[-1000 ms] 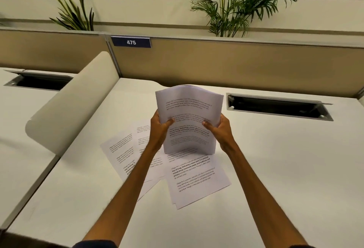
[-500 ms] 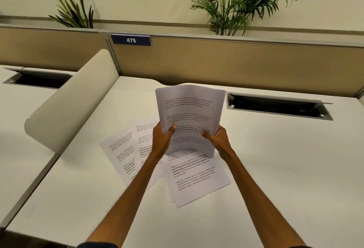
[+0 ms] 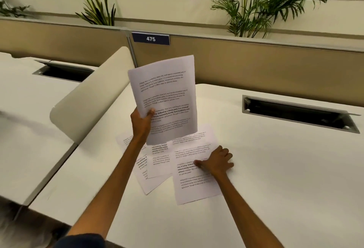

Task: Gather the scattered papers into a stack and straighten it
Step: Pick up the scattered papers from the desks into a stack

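Note:
My left hand (image 3: 142,122) grips a thin stack of printed sheets (image 3: 167,94) at its lower left edge and holds it upright above the desk. Below it, several loose printed papers lie overlapped on the white desk (image 3: 275,169). The rightmost loose sheet (image 3: 189,186) lies under my right hand (image 3: 217,162), which presses down on its right edge, thumb on the print and fingers curled at the edge. Other loose sheets (image 3: 157,166) fan out to the left, partly hidden by my left forearm and the held stack.
A curved cream divider (image 3: 86,100) stands left of the papers. A tan partition (image 3: 256,66) with a "475" label (image 3: 150,39) closes the back. A dark cable slot (image 3: 297,112) is sunk into the desk at right. Plants stand behind the partition.
My right hand has let go of the held stack and dropped onto the rightmost loose sheet. My left hand alone has lifted the stack higher. The view has shifted right.

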